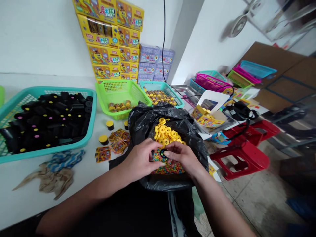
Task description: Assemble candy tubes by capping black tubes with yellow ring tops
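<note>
Here both the left hand and right hand pinch one small black cylindrical cup above glossy beads.

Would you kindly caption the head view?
Both hands, left hand and right hand, hold a small black cup over candy beads.

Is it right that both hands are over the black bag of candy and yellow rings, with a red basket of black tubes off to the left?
Not quite. In the head view the basket holding the black tubes is teal, not red. The rest holds: left hand and right hand are over the black bag of candy and yellow rings.
</note>
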`<action>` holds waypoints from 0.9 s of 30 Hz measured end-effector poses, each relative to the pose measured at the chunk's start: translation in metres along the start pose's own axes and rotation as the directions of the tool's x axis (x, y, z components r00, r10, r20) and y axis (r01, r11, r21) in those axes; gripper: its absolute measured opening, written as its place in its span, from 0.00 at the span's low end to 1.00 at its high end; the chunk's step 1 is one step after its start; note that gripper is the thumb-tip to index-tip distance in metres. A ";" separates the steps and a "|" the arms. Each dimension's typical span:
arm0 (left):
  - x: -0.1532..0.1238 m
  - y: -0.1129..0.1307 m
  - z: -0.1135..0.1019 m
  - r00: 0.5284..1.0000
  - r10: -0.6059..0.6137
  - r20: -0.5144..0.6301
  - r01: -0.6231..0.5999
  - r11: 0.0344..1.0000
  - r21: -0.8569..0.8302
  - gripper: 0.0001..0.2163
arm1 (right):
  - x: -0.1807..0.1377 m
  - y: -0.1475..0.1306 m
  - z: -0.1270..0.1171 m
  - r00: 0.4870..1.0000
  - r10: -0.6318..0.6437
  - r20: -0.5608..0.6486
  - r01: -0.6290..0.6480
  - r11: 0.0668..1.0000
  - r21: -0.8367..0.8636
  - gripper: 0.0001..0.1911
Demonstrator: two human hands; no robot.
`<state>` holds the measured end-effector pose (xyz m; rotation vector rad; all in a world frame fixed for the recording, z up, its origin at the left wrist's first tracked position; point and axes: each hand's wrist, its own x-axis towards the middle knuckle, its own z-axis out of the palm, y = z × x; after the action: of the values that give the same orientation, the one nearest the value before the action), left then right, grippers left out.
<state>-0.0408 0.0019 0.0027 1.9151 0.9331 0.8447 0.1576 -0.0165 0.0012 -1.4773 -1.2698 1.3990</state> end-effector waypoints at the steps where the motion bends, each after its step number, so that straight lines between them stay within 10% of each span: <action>1: 0.001 0.001 0.004 0.998 0.063 -0.005 -0.063 0.997 0.046 0.16 | -0.004 0.000 0.000 0.999 -0.030 0.015 0.028 0.994 0.103 0.20; 4: 0.006 0.004 0.012 0.986 0.169 -0.012 -0.167 0.983 0.069 0.10 | -0.010 0.000 0.000 0.994 -0.103 0.038 0.093 0.976 0.199 0.18; 7: 0.006 0.003 0.014 0.984 0.167 -0.056 -0.163 0.984 0.070 0.08 | -0.005 -0.005 -0.006 0.993 -0.117 0.007 0.117 0.991 -0.070 0.17; 11: 0.005 -0.003 0.015 0.995 0.087 -0.049 -0.085 0.995 0.054 0.08 | 0.020 -0.017 -0.009 0.983 -0.183 -0.033 0.089 0.617 -0.782 0.09; 16: 0.007 -0.006 0.010 0.983 -0.173 -0.058 0.161 0.973 -0.167 0.13 | 0.054 -0.018 0.008 0.990 -0.141 -0.005 0.062 0.468 -0.881 0.11; 27: 0.013 -0.011 0.009 0.971 -0.236 -0.028 0.226 0.953 -0.200 0.12 | 0.036 -0.017 -0.025 0.986 -0.156 -0.061 0.076 0.739 -0.669 0.04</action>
<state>-0.0301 0.0134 -0.0087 1.5874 1.0417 0.8172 0.1765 0.0252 0.0116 -1.8582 -1.8711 0.7716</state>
